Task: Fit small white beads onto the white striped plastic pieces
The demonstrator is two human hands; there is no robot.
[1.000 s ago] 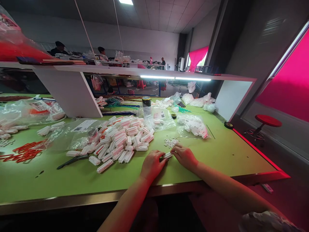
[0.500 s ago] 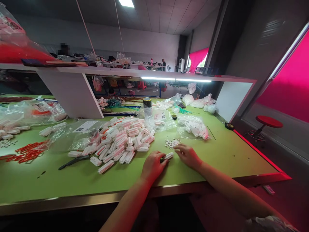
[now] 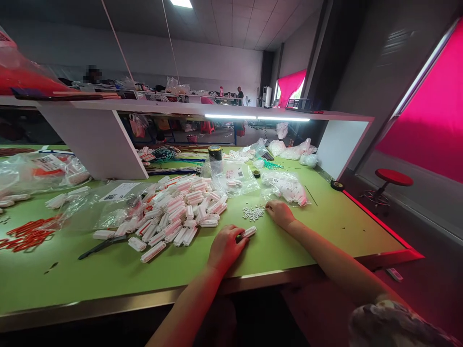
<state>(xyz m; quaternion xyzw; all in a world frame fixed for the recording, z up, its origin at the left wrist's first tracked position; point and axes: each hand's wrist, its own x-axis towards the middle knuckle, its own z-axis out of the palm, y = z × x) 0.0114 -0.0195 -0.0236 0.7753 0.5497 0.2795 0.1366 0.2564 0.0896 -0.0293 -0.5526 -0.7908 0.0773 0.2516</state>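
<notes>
My left hand rests near the table's front edge, its fingers closed on a white plastic connector housing that points away to the right. Something dark shows between the fingers at the housing's near end. My right hand lies just right of a small heap of tiny white pieces, its fingers curled together. Whatever its fingertips hold is too small to make out. To the left of my hands, a large pile of similar white plastic housings covers the green table.
Black scissors and orange loops lie at the left. Clear bags and a filled bag sit behind the heap. Black tape rolls stand farther back. A white shelf spans the rear; a red stool is at right.
My right hand has moved away from the housing, toward the right side of the tiny pieces, and its fingers have drawn together. My left hand keeps its hold. The view has shifted slightly right.
</notes>
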